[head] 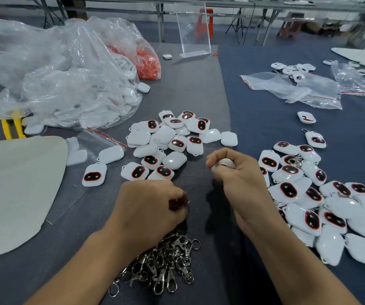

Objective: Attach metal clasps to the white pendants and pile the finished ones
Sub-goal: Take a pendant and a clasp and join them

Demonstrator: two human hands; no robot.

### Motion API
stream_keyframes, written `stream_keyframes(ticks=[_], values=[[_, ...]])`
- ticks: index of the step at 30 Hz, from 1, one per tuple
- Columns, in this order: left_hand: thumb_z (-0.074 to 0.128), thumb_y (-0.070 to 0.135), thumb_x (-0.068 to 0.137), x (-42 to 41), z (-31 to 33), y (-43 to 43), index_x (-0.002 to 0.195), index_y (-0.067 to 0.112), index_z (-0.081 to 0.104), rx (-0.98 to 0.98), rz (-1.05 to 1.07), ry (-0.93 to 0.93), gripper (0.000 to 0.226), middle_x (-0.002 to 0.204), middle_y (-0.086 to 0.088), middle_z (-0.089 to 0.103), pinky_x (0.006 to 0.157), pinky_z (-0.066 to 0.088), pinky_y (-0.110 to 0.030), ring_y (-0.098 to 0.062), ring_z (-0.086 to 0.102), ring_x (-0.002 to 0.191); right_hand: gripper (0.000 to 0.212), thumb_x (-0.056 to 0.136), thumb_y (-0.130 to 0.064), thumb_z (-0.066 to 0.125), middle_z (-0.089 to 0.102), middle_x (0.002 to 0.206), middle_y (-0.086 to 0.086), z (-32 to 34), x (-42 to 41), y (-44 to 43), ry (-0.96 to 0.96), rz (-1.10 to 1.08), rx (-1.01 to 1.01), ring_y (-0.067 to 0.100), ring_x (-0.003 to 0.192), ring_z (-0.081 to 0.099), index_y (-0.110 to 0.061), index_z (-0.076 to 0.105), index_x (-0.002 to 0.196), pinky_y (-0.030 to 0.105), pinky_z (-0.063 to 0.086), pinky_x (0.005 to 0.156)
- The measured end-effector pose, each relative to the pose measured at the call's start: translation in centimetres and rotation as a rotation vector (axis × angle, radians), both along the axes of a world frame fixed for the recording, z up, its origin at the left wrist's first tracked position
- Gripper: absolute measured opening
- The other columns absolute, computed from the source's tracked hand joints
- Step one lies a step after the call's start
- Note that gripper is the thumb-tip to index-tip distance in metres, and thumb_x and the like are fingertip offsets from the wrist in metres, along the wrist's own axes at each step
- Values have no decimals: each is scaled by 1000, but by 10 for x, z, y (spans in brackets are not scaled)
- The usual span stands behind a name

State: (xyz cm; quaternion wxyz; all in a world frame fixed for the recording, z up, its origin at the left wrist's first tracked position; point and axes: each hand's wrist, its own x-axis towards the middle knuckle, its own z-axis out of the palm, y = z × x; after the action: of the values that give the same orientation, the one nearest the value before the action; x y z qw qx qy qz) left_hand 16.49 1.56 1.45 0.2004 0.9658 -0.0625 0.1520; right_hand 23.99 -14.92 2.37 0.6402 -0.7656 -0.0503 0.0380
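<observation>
Right hand gripping a white pendant just beyond the heap of metal clasps, left hand pinching what looks like one clasp at that heap's far edge, I should turn the pendant's top round to meet it before threading.

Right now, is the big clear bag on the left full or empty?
Full: white pendants show through the big clear bag, which bulges.
</observation>
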Motion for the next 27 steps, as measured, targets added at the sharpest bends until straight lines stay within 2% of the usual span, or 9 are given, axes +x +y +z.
stream_keyframes(ticks=[3,5,8,10,12,15,19,22,27], values=[[62,48,70,6,0,2,85,39,76,-104,9,99,22,74,18,69,67,50,-30,-1,59,72,52,85,11,53,63,88,-13,1,-1,0,-119,31,-88,0,61,52,-33,73,68,14,38,52],[65,47,69,6,-1,4,91,43,73,-171,16,105,24,68,22,66,64,47,-25,2,57,69,54,86,12,57,67,95,-14,1,0,0,-142,90,-102,-2,73,58,-37,78,82,11,44,60],[64,46,68,5,-4,5,85,41,72,-174,104,53,19,58,25,55,59,40,-20,4,54,66,41,86,-1,71,71,90,-16,-3,-1,-1,-153,121,-150,2,78,66,-38,76,103,17,54,73],[64,46,69,6,-4,7,80,38,71,-135,161,20,15,57,22,52,58,39,-24,-2,51,65,33,85,-13,79,73,85,-8,-6,-2,0,-102,127,-163,10,68,70,-37,73,107,27,58,68],[64,46,70,7,-4,9,79,37,72,-120,150,40,15,57,21,53,59,39,-25,-2,51,63,25,86,-24,80,72,77,-5,-10,-3,2,-81,126,-203,9,57,67,-38,68,102,21,52,58],[64,47,70,8,-3,10,82,39,73,-165,92,103,17,60,19,59,61,42,-25,-2,56,67,15,86,-35,79,68,77,-12,-14,-3,3,-133,112,-363,1,67,62,-40,66,92,9,43,57],[65,44,69,9,-2,11,83,38,75,-193,61,110,18,58,23,57,60,33,-13,2,56,70,11,91,-27,73,64,61,-9,-14,-2,5,-68,168,-239,8,53,59,-38,74,93,23,45,57],[67,41,71,10,-2,12,84,37,78,-189,40,115,18,58,27,53,64,31,-7,7,53,68,25,93,-14,61,70,70,1,-12,-2,6,-10,220,-197,11,53,62,-34,76,96,25,43,55],[64,40,72,10,0,12,87,38,80,-206,0,142,22,64,23,58,67,33,-6,4,55,71,24,94,-16,59,68,71,3,-10,-4,6,-122,235,-361,18,59,59,-39,60,99,36,52,61]])
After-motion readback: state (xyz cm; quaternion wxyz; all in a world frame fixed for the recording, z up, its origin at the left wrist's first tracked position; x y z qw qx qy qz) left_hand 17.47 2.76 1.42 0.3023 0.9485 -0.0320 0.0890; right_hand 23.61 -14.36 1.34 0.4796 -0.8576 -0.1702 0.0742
